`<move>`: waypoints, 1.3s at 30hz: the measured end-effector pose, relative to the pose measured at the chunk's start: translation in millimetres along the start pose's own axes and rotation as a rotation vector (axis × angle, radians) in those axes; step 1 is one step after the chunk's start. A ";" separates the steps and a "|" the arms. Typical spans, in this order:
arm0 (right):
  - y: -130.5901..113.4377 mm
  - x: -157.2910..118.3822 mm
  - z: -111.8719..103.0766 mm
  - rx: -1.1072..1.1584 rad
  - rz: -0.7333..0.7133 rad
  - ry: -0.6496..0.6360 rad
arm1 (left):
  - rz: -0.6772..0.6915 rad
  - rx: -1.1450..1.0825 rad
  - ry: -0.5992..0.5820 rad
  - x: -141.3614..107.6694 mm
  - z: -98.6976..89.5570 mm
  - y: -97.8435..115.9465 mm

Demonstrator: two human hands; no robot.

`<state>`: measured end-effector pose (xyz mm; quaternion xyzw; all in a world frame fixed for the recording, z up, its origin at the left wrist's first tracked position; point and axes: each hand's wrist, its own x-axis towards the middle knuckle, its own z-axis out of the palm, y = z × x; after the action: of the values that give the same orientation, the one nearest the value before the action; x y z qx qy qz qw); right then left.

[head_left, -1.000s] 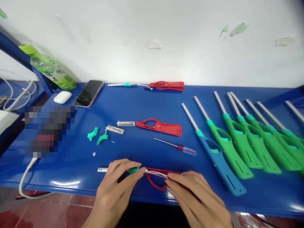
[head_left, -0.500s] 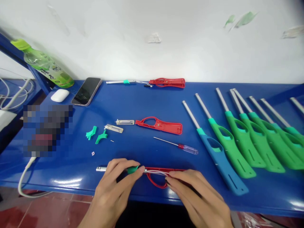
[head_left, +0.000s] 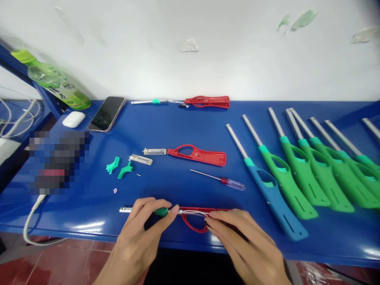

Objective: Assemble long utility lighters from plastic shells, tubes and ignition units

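My left hand is closed around the metal tube of a utility lighter, its thumb and fingertips at the tube's inner end by a green collar. White wires run from that end to my right hand. My right fingers pinch the far end of the wires, with a small black piece partly showing beneath them. Behind the wires and fingers lies a red lighter handle half, partly covered by my right hand.
Beyond my hands are a screwdriver, a red handle half, clear fuel tanks and green trigger pieces. Another opened lighter lies by the wall. At right are a blue lighter and several green ones. A phone lies far left.
The green collar beside my left fingertips looks darker and sits slightly differently. Both hands keep their grip in nearly the same place. The whole view has shifted slightly.
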<state>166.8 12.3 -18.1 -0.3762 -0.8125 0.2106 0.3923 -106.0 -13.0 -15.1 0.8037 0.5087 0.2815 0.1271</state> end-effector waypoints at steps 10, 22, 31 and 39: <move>0.6 0.8 0.5 0.029 0.003 -0.021 | 0.013 -0.051 0.029 7.7 -2.2 3.6; 3.3 -3.7 -2.3 0.000 0.006 -0.042 | 0.010 -0.048 0.046 9.5 -1.9 3.2; 3.3 -7.4 -0.7 0.002 0.038 -0.024 | -0.026 -0.085 0.034 6.0 -4.9 5.4; -0.9 -2.0 -4.3 0.042 0.049 0.008 | -0.039 -0.116 0.041 7.9 -5.5 -0.5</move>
<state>170.6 10.3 -15.9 -0.3884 -0.7969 0.2355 0.3983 -107.0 -6.2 -8.4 0.7788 0.5097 0.3245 0.1685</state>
